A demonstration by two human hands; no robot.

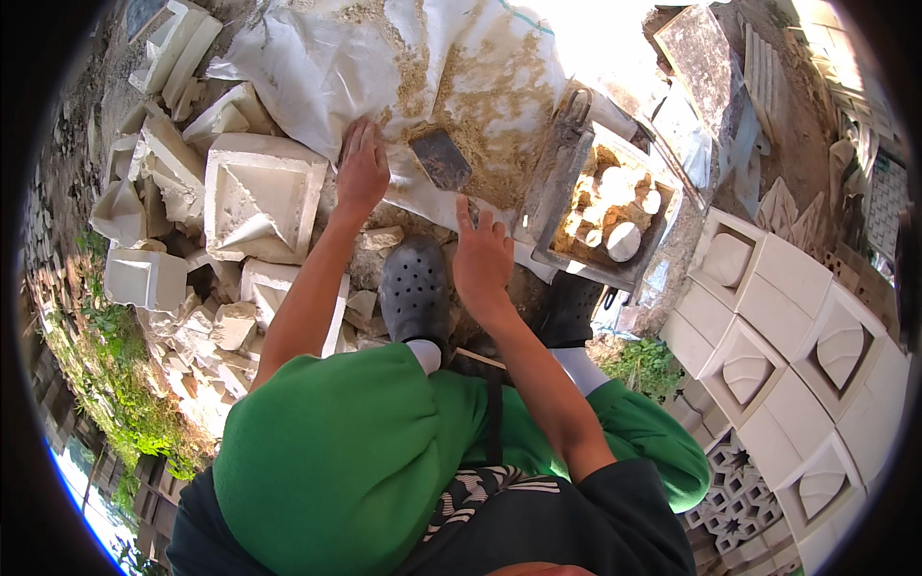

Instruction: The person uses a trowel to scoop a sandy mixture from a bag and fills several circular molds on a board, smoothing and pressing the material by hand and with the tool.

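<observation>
Dry brown sand or powder lies on a white woven sheet [317, 67] on the ground in front of me. My left hand [363, 173] rests on the sheet's near left edge, fingers stretched out over it. Just right of it, a trowel with a dark flat blade [441, 158] lies low over the sand. My right hand [483, 254] is closed at the blade's near end, index finger pointing along it; the handle is hidden in the grip. To the right stands a worn rectangular tray [656, 230] holding pale lumps and yellowish material [622, 240].
White cast blocks [264, 197] and broken pieces [235, 326] are heaped at left. Pale blocks with recessed leaf shapes [744, 370] are stacked at right, above patterned lattice blocks [735, 494]. My dark clog [415, 288] stands between my hands. A stained board [693, 53] leans at the far right.
</observation>
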